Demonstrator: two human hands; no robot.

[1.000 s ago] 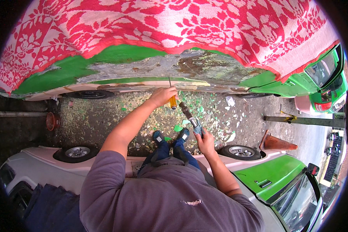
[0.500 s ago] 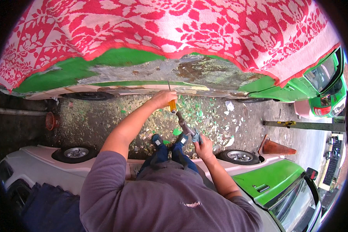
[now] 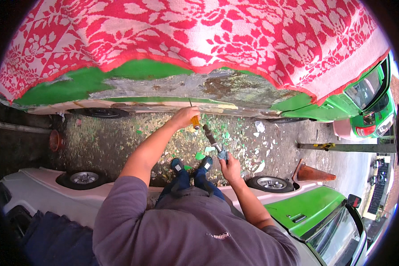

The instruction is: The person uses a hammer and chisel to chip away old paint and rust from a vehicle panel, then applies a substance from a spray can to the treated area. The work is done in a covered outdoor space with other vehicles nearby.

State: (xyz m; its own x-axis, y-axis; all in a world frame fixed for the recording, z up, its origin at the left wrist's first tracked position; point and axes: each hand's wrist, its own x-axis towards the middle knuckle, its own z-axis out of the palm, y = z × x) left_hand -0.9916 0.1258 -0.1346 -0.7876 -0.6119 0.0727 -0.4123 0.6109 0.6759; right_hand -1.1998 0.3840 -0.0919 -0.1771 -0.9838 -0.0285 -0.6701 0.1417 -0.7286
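My left hand [image 3: 185, 117] is closed around a screwdriver with an orange-yellow handle [image 3: 195, 122]. Its thin metal shaft points away from me at the lower side of the car across from me, and whether the tip touches the metal I cannot tell. In my right hand [image 3: 231, 169] is a hammer [image 3: 213, 140], gripped at its handle, which has a bluish-grey wrap. The hammer's head is just right of the screwdriver's butt, with a small gap. The side panel [image 3: 164, 84] shows bare grey metal, rust and flaking filler between patches of green paint.
A red-and-white floral blanket [image 3: 186, 31] drapes over the far car. Paint and filler chips [image 3: 248, 146] litter the ground. Behind me stands another car with a green door [image 3: 306, 208]. To the right are an orange traffic cone [image 3: 312, 172] and a post [image 3: 346, 146]; a pot [image 3: 55, 140] sits left.
The hammer's head has come slightly away from the screwdriver's butt. My left hand has shifted a little left with the screwdriver, and the whole view has moved slightly.
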